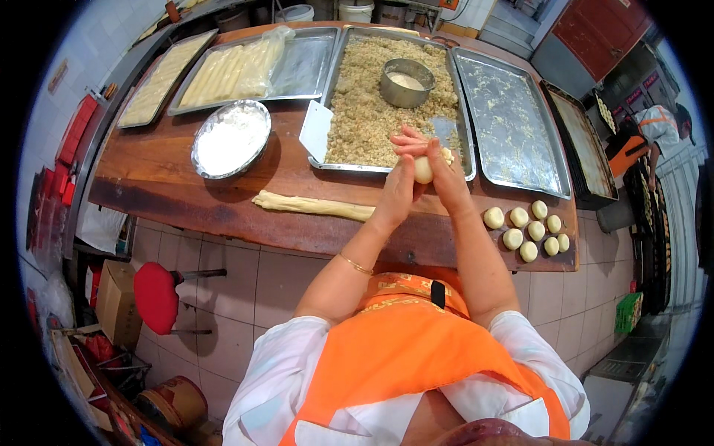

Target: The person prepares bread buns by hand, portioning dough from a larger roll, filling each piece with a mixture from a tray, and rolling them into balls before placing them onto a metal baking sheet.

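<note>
My left hand (401, 178) and my right hand (446, 180) are cupped together around a pale dough ball (422, 169), with some crumbly filling at its right side. Both are above the near edge of a steel tray of crumbly filling (357, 97), which holds a round metal ring (407, 95) and, at its left, a white scraper (316, 130). Below and left of my hands lies a long dough rope (305, 205) on the wooden table (149, 171). Several rounded dough pieces (512, 238) sit at the table's right front. A bowl of white powder (230, 137) stands to the left.
Trays of dough strips (223, 78) line the back left; a scrap-flecked steel tray (509, 119) and dark baking pans (573, 141) are at the right. A red stool (155, 297) stands left below the table. A co-worker (654, 130) in an orange apron is at the far right.
</note>
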Available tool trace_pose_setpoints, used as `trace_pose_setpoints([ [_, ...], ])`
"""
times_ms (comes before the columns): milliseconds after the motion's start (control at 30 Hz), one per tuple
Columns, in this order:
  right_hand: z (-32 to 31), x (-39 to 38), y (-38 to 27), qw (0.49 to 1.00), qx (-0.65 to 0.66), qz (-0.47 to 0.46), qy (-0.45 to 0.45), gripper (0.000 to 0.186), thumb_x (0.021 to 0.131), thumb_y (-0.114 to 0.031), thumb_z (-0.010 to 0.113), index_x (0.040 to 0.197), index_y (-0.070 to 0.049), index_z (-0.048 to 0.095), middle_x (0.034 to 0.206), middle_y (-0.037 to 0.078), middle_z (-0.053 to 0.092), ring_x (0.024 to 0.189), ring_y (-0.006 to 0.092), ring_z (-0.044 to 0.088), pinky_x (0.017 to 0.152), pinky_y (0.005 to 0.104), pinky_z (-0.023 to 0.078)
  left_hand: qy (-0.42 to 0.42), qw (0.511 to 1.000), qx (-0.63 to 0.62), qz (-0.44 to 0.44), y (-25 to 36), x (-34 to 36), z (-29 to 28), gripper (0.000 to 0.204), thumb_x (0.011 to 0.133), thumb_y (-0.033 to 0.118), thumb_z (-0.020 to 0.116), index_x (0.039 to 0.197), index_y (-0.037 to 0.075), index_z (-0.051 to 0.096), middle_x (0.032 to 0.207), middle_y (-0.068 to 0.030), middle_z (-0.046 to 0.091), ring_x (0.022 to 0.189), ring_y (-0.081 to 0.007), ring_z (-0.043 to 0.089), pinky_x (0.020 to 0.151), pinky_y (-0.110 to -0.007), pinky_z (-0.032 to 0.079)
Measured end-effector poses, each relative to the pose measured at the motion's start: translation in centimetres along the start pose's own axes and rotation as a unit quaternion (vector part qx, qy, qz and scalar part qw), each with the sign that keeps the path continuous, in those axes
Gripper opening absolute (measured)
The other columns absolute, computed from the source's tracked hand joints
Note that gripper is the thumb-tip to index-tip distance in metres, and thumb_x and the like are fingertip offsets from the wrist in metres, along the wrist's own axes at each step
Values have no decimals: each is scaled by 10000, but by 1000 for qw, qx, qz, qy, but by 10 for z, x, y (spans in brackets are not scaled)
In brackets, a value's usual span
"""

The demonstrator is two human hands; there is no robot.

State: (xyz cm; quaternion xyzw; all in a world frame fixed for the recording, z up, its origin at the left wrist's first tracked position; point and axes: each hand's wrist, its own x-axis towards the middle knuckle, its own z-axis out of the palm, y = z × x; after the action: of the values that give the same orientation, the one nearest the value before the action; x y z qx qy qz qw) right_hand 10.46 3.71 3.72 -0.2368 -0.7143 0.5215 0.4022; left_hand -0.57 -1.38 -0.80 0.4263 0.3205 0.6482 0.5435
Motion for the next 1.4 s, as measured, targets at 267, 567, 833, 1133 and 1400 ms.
trace_pose_setpoints([
  [267, 11, -2, -7, 998, 40, 6, 43, 666, 1069, -530, 324, 1095, 10, 714, 1327, 185, 630, 1437, 297, 398, 1162, 436, 348, -58, 998, -5, -24, -2, 0, -14, 584, 1012, 625, 429, 1220, 84, 494, 831, 18, 568, 598, -26, 449, 480, -188, 306],
  [567, 13, 2, -6, 996, 31, -4, 89, 674, 1075, -525, 298, 1105, 4, 714, 1384, 163, 598, 1490, 300, 301, 1192, 448, 290, -25, 1000, 5, -3, 3, -9, -4, 556, 1019, 597, 442, 1169, 71, 541, 847, 39, 563, 618, -28, 465, 506, -177, 319],
  [833, 14, 1, -7, 995, 53, 56, 67, 730, 1071, -553, 258, 1085, 11, 721, 1409, 156, 578, 1508, 276, 265, 1205, 430, 257, -2, 1000, -11, 29, 2, -10, 1, 510, 1044, 540, 433, 1214, 61, 478, 861, 1, 577, 634, -48, 502, 523, -201, 393],
  [1133, 14, 3, 10, 993, 57, 38, 91, 741, 1070, -558, 256, 1163, 41, 682, 1495, 113, 502, 1518, 254, 230, 1210, 412, 240, 143, 984, -55, 91, -4, -7, 29, 562, 1038, 597, 384, 1215, 73, 488, 880, -5, 588, 684, -54, 527, 552, -195, 400],
  [1400, 22, 1, 5, 993, -41, 39, 106, 680, 1074, -526, 324, 1045, 34, 709, 1319, 102, 646, 1394, 261, 450, 1124, 359, 370, 60, 998, -22, 27, -1, -8, 7, 463, 1062, 491, 428, 1212, 61, 512, 909, -17, 586, 697, -56, 536, 576, -199, 430],
])
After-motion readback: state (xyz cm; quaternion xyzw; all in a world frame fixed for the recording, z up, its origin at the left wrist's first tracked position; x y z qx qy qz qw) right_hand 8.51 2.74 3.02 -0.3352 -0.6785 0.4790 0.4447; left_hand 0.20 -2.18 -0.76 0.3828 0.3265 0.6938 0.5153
